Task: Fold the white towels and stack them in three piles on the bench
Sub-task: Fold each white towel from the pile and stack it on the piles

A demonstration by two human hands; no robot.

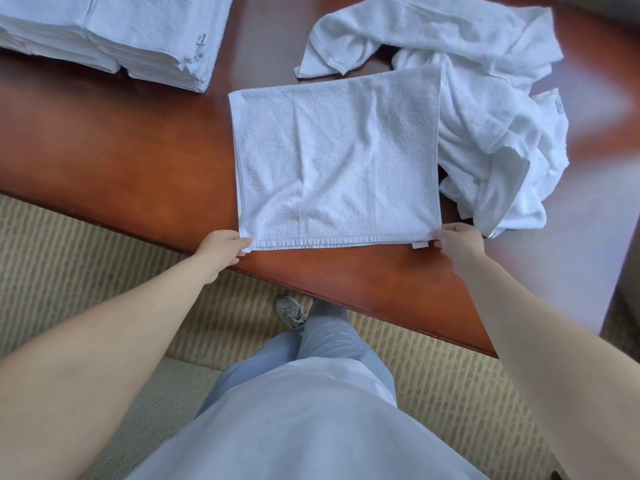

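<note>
A white towel (336, 161) lies flat on the reddish wooden bench (131, 147), doubled over, with its hemmed edges toward me. My left hand (221, 249) pinches its near left corner. My right hand (457, 242) pinches its near right corner, beside a small white label. A heap of crumpled white towels (485, 109) lies to the right and behind, partly under the flat towel's right edge. A tall stack of folded white towels (114, 32) sits at the far left of the bench.
The bench's front edge (311, 289) runs diagonally just below my hands. Beneath it are beige patterned carpet (86, 258), my legs in light blue trousers and a grey shoe (290, 311). Bare wood shows between the stack and the flat towel.
</note>
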